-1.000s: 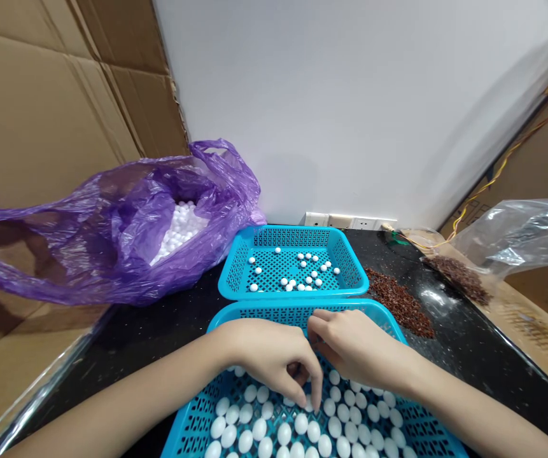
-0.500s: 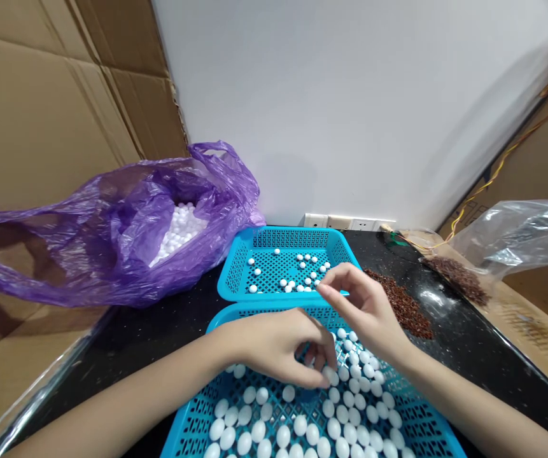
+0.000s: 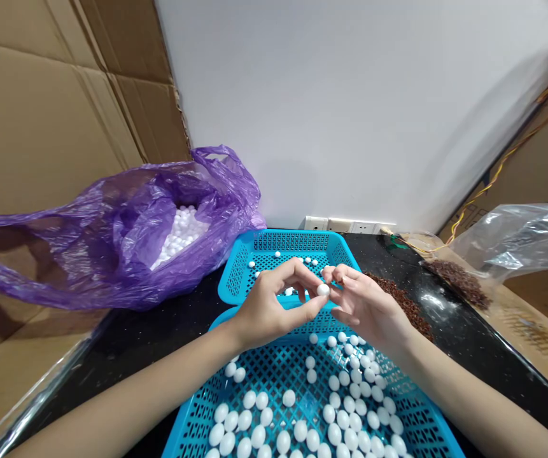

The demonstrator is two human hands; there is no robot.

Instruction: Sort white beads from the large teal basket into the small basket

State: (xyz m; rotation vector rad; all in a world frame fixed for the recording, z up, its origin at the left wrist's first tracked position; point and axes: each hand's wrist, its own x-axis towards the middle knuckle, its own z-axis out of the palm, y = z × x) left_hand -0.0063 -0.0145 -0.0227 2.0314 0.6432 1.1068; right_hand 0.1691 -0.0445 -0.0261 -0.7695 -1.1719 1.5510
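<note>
My left hand [image 3: 274,304] is raised above the near blue basket [image 3: 192,420] and pinches a white foam ball [image 3: 323,289] between thumb and fingertips. My right hand [image 3: 366,305] is beside it, its curled fingertips touching the same ball from the right. The near basket holds several white foam balls [image 3: 297,420]. Behind the hands stands a far blue basket [image 3: 240,267] with several smaller white balls, partly hidden by my fingers.
A purple plastic bag [image 3: 111,235] of white foam balls lies at the left on the black counter [image 3: 159,331]. Brown granules [image 3: 405,305] lie in a heap right of the baskets. A clear plastic bag [image 3: 517,238] sits at the far right. Cardboard stands at left.
My left hand has lifted out of the near basket with a white ball. My right hand has moved left and its fingertips now meet the ball.
</note>
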